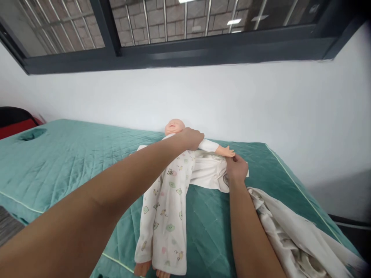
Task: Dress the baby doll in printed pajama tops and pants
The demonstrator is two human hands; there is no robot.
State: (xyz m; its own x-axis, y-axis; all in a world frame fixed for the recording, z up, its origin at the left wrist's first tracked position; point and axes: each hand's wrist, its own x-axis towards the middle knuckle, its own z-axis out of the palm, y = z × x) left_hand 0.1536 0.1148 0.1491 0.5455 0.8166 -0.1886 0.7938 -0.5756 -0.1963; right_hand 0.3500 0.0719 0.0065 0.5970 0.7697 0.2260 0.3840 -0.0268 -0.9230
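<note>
A baby doll (174, 126) lies on its back on a green padded bed, in a white top and white pants (171, 216) with a small animal and leaf print. My left hand (193, 138) is closed at the doll's shoulder, around the upper part of its white sleeve (209, 145). At the end of that outstretched arm, my right hand (237, 168) pinches the tips of the doll's hand (226, 151). A white garment (207, 172) is spread flat beneath the doll's arm and trunk. My left forearm hides most of the doll's chest and its other arm.
A crumpled off-white cloth (292, 231) lies beside my right forearm. The green bed (87, 154) runs along a white wall (261, 100) under a dark-framed window (185, 56). A round hole (32, 134) shows in the bed's left end, near a red and black chair (17, 123).
</note>
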